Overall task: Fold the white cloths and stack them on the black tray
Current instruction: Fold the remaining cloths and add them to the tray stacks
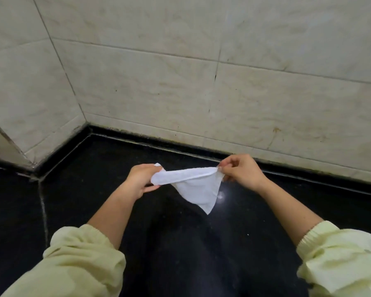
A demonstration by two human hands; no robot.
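A glossy black desk [137, 211] is backed by pale tiled walls [201, 82]. A white cloth [193, 185] is held above it, pinched closed between the left hand [140, 179] and right hand [241, 171], one corner hanging down. The cloth's ends are hidden inside each grip.

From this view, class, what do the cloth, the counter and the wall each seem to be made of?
Cloth: thin white woven fabric, probably cotton; it sags softly and shows a stitched hem.
Counter: polished black stone, perhaps granite; it is glossy with a light glare and fine specks.
Wall: glazed cream ceramic tile, likely; grout lines and faint marbling show.
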